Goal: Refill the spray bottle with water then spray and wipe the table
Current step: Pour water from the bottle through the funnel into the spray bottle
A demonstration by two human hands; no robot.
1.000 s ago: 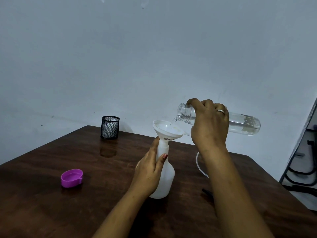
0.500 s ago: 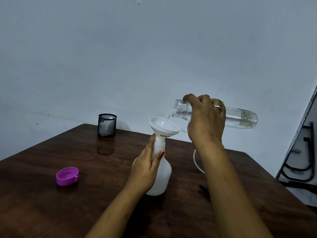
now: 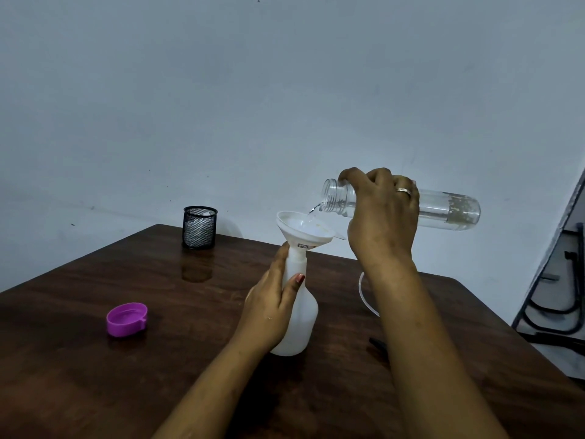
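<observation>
The fingers [image 3: 364, 179] of the right hand [image 3: 383, 217] are wrapped around the neck end of the clear bottle [image 3: 443, 210]. The fingers [image 3: 296, 282] of the left hand [image 3: 269, 308] are clasped around the spray bottle [image 3: 300, 318] just below its neck. The spray bottle stands upright near the middle of the surface [image 3: 95, 375], with a white funnel [image 3: 302, 229] seated in its mouth.

The clear bottle's long axis lies nearly level, base pointing toward the right edge of the surface and mouth directly above the funnel's right rim. A thin stream of water [image 3: 313, 212] runs from the mouth into the funnel. Continued pouring appears to depend on holding the mouth over the funnel bowl. A purple cap [image 3: 126, 320] lies well apart toward the left edge, and a mesh cup [image 3: 199, 228] stands at the far edge.
</observation>
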